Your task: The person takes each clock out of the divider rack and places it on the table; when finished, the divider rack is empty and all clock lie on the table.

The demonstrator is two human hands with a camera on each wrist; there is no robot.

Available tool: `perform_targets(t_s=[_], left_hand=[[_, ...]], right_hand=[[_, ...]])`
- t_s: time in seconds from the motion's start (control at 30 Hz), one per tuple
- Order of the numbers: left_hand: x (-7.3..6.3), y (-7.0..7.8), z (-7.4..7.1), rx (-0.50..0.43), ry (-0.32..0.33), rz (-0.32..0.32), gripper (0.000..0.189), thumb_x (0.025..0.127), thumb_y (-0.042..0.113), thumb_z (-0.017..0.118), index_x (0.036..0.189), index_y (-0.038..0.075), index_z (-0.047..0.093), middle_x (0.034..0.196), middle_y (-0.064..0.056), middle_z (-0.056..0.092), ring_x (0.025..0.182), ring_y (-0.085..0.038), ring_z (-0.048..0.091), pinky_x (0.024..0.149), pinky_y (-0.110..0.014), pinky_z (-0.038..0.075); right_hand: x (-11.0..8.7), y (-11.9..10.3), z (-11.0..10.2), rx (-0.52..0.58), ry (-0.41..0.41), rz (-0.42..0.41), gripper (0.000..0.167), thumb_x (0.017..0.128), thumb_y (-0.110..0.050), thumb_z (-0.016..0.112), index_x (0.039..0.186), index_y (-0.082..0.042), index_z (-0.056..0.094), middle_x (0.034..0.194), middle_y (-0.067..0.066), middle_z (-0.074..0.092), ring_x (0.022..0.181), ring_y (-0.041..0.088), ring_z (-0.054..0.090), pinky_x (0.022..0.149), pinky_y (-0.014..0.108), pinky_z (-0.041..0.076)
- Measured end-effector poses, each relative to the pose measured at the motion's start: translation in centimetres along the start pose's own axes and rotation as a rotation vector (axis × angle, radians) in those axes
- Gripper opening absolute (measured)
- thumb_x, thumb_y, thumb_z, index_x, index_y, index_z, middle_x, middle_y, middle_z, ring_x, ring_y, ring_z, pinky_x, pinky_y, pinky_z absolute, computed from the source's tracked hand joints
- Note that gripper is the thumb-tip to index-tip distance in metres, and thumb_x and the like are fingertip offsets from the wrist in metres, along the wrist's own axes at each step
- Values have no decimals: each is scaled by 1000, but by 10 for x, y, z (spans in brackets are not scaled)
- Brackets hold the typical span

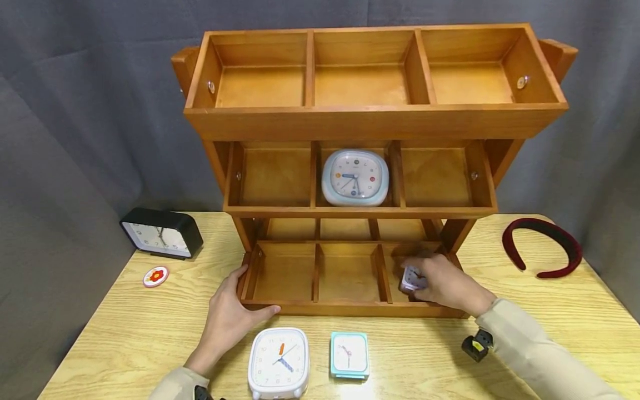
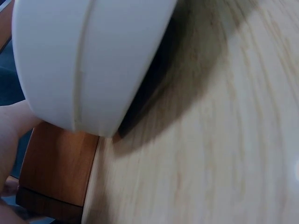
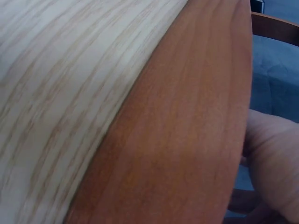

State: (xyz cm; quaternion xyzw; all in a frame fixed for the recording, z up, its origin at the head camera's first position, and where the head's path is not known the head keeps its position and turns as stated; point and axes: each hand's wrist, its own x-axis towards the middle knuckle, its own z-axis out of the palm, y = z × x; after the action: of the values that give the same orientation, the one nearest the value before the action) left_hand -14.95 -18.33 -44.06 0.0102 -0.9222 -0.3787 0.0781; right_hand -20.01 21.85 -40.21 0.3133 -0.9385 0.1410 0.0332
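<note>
A three-tier wooden rack (image 1: 350, 309) with divided trays stands on the table. My left hand (image 1: 231, 306) grips its lower left front corner, thumb along the front board and fingers at the side. Inside the bottom tray's right compartment, my right hand (image 1: 445, 282) holds a small pale purple alarm clock (image 1: 411, 280), its face partly covered by the fingers. Close below my left thumb is a white alarm clock (image 1: 279, 361), whose side (image 2: 88, 65) fills much of the left wrist view. A small turquoise alarm clock (image 1: 349, 355) lies to its right.
A light blue rounded clock (image 1: 355, 178) sits in the middle tray's centre compartment. On the left are a black desk clock (image 1: 161, 233) and a round flower badge (image 1: 156, 276). A dark red headband (image 1: 542, 247) lies at the right. Grey cloth (image 1: 100, 111) hangs behind.
</note>
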Motion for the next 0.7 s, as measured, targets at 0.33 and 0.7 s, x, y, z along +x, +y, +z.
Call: perform_targets(t_s=[0.33,0.7], left_hand=[[1,1,1,7,3,8,105,60,43,90,143,4,39,141,-23,47,129,-42,48,103,-55,43],[0,2,1,7,5,8,105,60,42,91,143,4,39,141,-23,47,128,-41,49,103,-54,44]], right_hand=[[-1,4,0,4,4,-2,50,67,-5,86,113,2,66,102,17,67,78,17,62,58,22,50],[-8,-10,-31,50,45,-14,50,70,-7,82,116,-2,65,107,12,67,83,15,59,63,21,50]])
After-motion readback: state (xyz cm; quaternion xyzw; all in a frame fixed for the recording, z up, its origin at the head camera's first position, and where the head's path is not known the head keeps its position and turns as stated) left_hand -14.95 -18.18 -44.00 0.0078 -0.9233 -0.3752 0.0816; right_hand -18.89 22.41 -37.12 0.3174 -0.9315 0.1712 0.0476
